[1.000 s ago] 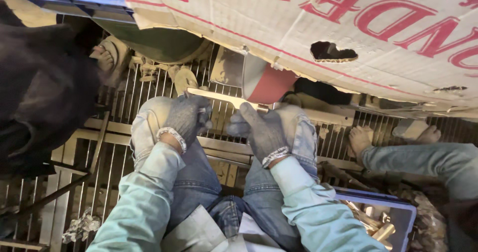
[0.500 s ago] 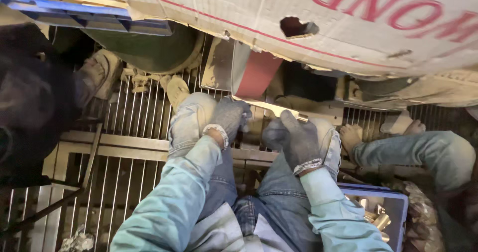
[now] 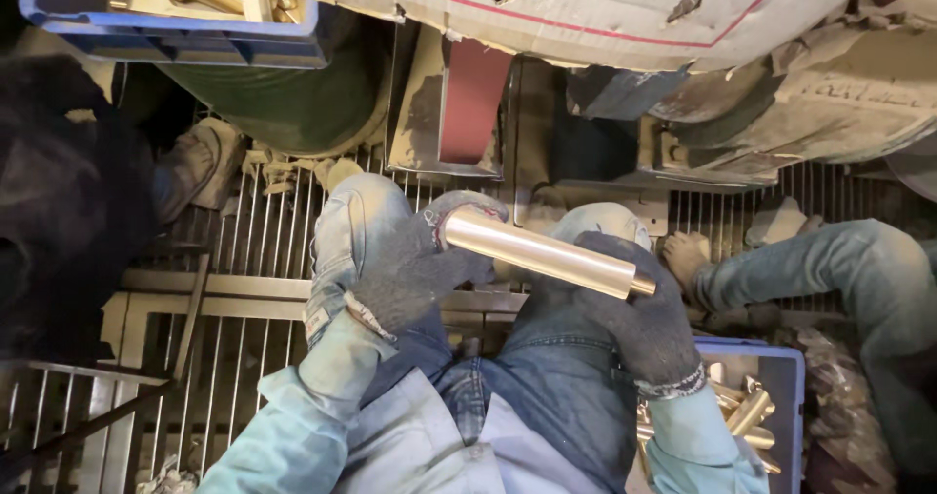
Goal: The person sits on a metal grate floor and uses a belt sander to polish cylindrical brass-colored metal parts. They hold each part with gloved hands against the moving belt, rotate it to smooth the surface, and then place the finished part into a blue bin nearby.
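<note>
A shiny brass-coloured metal tube [image 3: 542, 252] lies across my lap, held at both ends. My left hand [image 3: 415, 269], in a dark grey knit glove, grips its left end. My right hand [image 3: 630, 308], in the same kind of glove, wraps its right end, where a thinner stub sticks out. Both hands rest over my knees in blue jeans. Straight ahead of the tube stands a maroon sanding belt [image 3: 470, 99] in a dirty metal housing.
A blue crate [image 3: 786, 377] of brass parts sits by my right hip. Another blue crate [image 3: 166, 30] is at top left above a green drum [image 3: 293, 103]. Metal floor grating [image 3: 254, 260] lies underfoot. Another person's jeaned leg [image 3: 839, 269] is at right, a dark-clothed person [image 3: 68, 201] at left.
The view has tilted and come closer. My hands have drawn back over my knees, and the brass tube now shows in full between them.
</note>
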